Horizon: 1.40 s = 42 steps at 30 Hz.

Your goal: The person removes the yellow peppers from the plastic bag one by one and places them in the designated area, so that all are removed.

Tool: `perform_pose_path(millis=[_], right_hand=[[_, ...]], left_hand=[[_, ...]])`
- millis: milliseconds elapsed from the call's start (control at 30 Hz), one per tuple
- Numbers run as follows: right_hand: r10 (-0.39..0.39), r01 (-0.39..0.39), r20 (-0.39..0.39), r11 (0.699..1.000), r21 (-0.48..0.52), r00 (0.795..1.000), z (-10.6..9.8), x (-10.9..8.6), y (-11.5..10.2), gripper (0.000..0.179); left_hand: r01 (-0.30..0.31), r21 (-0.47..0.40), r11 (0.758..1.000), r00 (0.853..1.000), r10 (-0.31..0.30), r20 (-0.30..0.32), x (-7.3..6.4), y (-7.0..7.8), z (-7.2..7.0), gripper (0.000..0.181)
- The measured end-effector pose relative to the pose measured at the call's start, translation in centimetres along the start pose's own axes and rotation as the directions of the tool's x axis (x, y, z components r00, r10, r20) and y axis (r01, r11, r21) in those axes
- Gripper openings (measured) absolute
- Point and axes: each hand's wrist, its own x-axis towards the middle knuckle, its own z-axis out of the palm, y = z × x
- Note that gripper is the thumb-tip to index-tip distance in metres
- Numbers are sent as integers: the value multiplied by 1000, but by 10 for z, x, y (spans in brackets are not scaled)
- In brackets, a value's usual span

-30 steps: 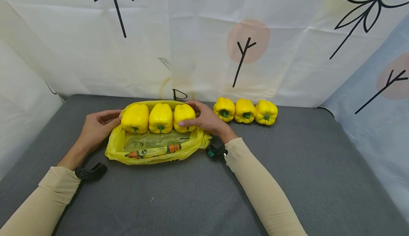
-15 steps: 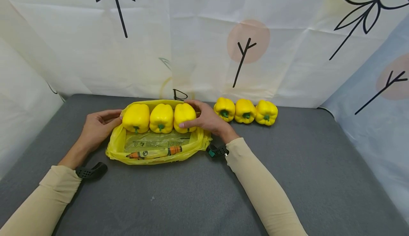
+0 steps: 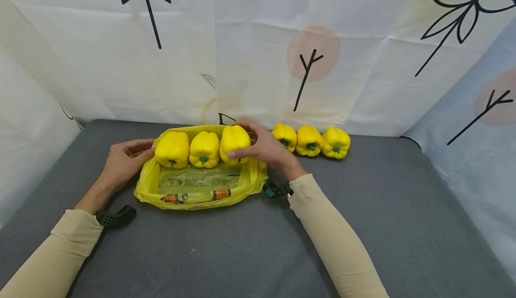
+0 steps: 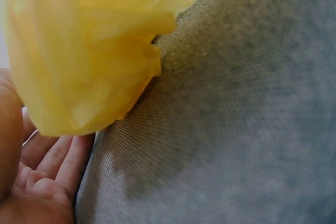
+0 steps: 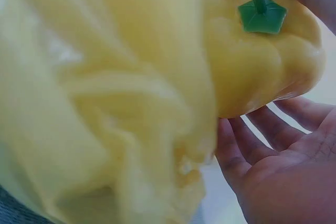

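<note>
An opened yellow plastic bag (image 3: 193, 203) with printed crayon and small text lies on the table. Along its far side sit two yellow bell peppers, the left one (image 3: 172, 149) and the middle one (image 3: 204, 149). My right hand (image 3: 268, 148) grips a third yellow bell pepper (image 3: 234, 142) at the bag's right end, thumb in front and fingers behind. Its green stem (image 5: 262, 15) shows in the right wrist view. At the bag's left edge, my left hand (image 3: 125, 161) pinches the plastic (image 4: 89, 72); its fingertips are partly hidden by it.
Three more yellow bell peppers stand in a row to the right of the bag, the middle one (image 3: 309, 140) touching its neighbours. A dark grey cloth (image 3: 225, 248) covers the table. White printed fabric (image 3: 258, 74) hangs behind the far edge.
My right hand has raised the bell pepper slightly and shifted it a little to the right, away from the middle one. The left hand stays at the bag's edge.
</note>
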Motion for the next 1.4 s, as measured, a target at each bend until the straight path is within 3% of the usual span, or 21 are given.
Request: perform_pose_path(millis=[400, 833, 1400], right_hand=[[-68, 68, 9, 997, 44, 998, -2, -8, -19, 87], [-82, 81, -21, 996, -45, 996, -13, -36, -30, 83], [-62, 46, -93, 986, -162, 994, -35, -79, -22, 85]], left_hand=[[-6, 4, 1000, 1000, 6, -3, -2, 2, 1, 50], [-6, 9, 1000, 1000, 6, -10, -2, 4, 2, 50], [-10, -7, 1000, 1000, 10, -3, -2, 4, 1, 49]])
